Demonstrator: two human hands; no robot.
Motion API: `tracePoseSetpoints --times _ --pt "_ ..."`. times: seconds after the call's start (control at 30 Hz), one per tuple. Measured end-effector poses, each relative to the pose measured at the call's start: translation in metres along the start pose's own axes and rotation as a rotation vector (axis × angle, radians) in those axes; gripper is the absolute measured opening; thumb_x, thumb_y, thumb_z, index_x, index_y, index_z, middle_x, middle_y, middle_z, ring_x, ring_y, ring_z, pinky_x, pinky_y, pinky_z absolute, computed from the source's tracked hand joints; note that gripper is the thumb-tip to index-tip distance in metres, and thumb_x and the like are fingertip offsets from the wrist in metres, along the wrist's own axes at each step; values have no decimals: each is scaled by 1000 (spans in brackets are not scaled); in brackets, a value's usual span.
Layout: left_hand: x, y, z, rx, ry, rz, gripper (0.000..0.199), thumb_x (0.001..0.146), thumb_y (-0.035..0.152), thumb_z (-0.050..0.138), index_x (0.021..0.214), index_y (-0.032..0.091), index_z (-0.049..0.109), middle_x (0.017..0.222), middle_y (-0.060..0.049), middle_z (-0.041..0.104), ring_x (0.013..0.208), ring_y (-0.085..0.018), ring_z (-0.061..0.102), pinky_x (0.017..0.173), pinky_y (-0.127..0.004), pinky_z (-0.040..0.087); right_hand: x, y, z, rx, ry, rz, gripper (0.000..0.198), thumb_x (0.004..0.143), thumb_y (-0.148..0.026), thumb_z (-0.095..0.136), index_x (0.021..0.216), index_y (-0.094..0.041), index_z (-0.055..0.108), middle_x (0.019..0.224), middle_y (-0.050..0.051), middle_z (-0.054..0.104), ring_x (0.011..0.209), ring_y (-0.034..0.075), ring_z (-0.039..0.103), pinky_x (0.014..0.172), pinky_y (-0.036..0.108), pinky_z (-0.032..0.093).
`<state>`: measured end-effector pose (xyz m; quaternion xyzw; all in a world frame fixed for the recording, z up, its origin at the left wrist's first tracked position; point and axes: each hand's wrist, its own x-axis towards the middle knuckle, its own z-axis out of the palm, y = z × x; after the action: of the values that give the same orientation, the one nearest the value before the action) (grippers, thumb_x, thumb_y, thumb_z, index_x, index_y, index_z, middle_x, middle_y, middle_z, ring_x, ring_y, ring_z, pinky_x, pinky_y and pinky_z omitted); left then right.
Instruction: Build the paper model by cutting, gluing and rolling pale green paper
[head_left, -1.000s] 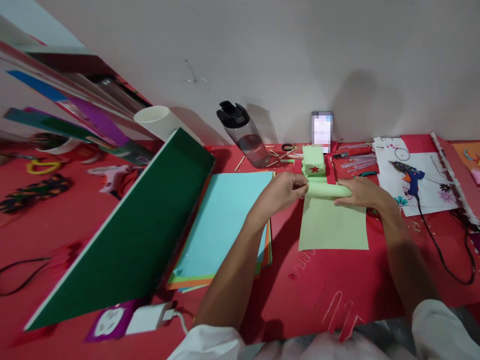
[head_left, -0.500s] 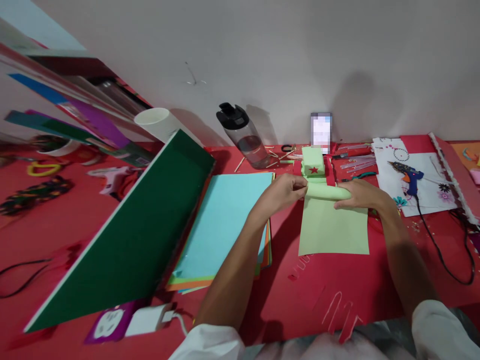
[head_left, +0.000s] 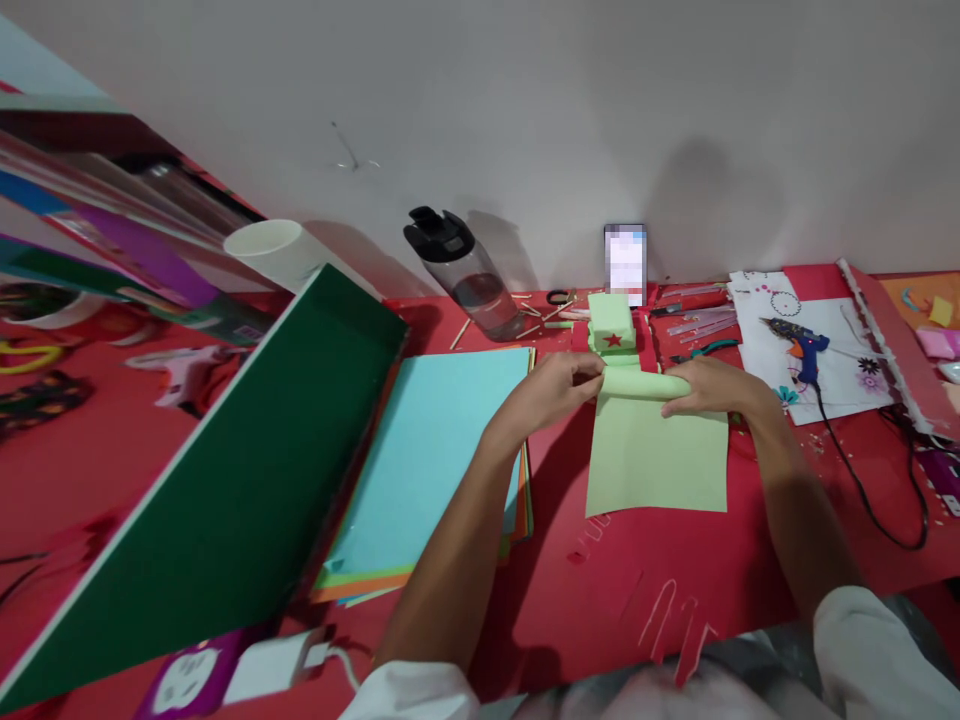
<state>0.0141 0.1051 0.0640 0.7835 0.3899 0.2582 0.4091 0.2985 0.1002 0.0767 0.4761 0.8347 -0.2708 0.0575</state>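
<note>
A sheet of light green paper [head_left: 660,462] lies on the red table, its far edge curled over into a loose roll. My left hand [head_left: 559,385] pinches the left end of that roll between thumb and fingers. At the roll's right end, my right hand [head_left: 705,388] grips it with the thumb in front and the fingers behind. Just beyond the roll stands a small light green paper box [head_left: 611,325] with a red star on its front. A phone [head_left: 625,265] leans upright against the wall behind the box.
Left of the sheet is a stack of coloured paper [head_left: 442,430], with a tilted green board [head_left: 217,480] beside it. A water bottle [head_left: 472,275] stands near the wall. To the right lie pliers [head_left: 709,350] and a blue glue gun [head_left: 804,350] with a black cord.
The view has shifted slightly, so the table things sit further left. Both hands keep their hold on the rolled edge, and the roll looks much the same.
</note>
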Motion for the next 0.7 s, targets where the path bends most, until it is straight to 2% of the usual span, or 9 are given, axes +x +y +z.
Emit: tracePoseSetpoints --times 0.23,0.43,0.7 --pt "1 -3 -2 -55 3 16 17 93 23 57 85 17 71 75 0 72 67 -13 67 67 -24 52 -3 3 2 12 56 35 55 84 -67 73 118 -24 72 117 10 77 104 32 68 80 34 44" --pt "1 -7 -2 -62 38 42 17 93 24 58 84 17 71 75 0 73 65 -13 66 66 -24 53 -7 2 -3 129 -7 -8 43 90 -59 68 108 -20 73 111 10 77 95 28 69 76 33 45" --pt "-1 1 -4 -118 -3 -43 17 95 29 61 91 17 72 80 -2 75 71 -14 69 69 -25 55 -4 12 3 162 -24 -33 53 86 -64 73 117 -21 72 119 10 75 102 29 68 82 34 47"
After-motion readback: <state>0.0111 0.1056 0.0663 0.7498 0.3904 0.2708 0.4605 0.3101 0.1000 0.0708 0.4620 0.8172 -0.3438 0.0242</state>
